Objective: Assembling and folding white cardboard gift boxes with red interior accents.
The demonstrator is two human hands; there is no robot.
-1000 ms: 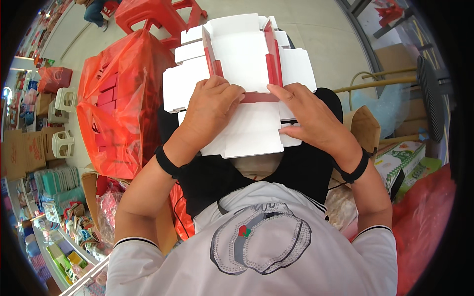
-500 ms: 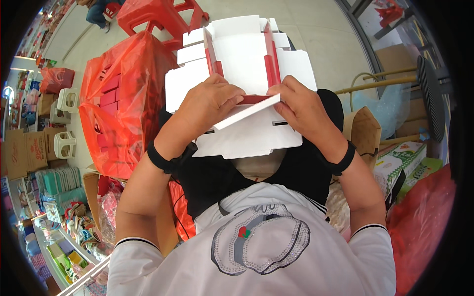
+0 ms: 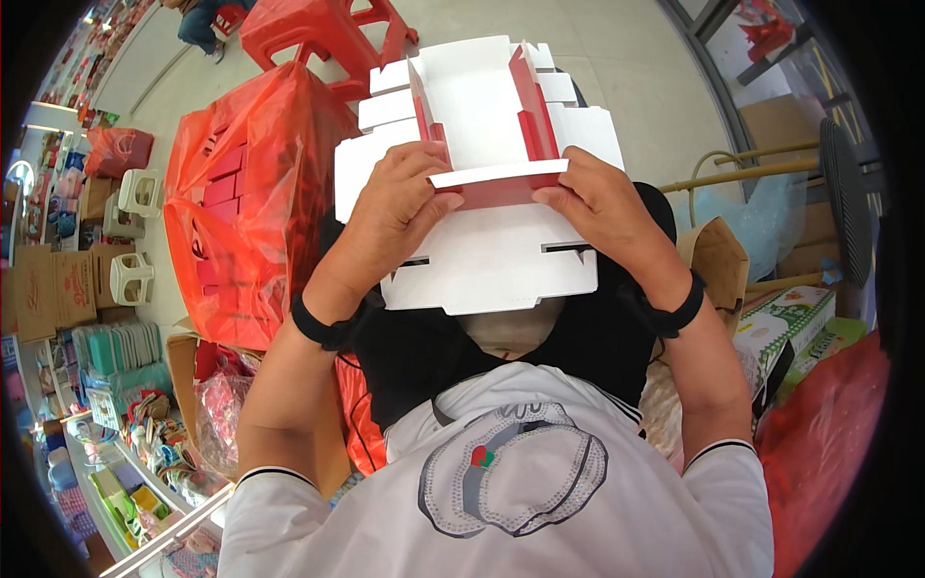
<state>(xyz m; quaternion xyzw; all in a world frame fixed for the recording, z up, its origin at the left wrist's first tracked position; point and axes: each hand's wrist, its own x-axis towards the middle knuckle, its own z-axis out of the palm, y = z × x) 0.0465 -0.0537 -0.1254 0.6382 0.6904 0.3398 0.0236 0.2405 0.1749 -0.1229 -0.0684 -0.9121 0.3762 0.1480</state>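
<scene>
A partly folded cardboard box [image 3: 477,111], white inside and red outside, lies across my lap. Both its red-and-white side walls stand up, and its near wall [image 3: 501,190] is raised with the red face toward me. My left hand [image 3: 400,202] is closed on the left end of that near wall, its thumb on the red face. At the opposite end my right hand [image 3: 602,202] pinches the same wall between thumb and fingers. Closer to me, a white slotted flap [image 3: 491,275] lies flat over my knees.
On the left stands a big red plastic bag [image 3: 241,207] full of red boxes, with a red stool [image 3: 308,34] behind it. An open brown carton [image 3: 713,260] and a green-and-white box [image 3: 785,323] are at my right. Small white stools [image 3: 135,279] stand farther left.
The near wall's white upper edge has gone from slanting across to nearly level, and its red face now shows. Both hands have shifted along with it and grip its two ends.
</scene>
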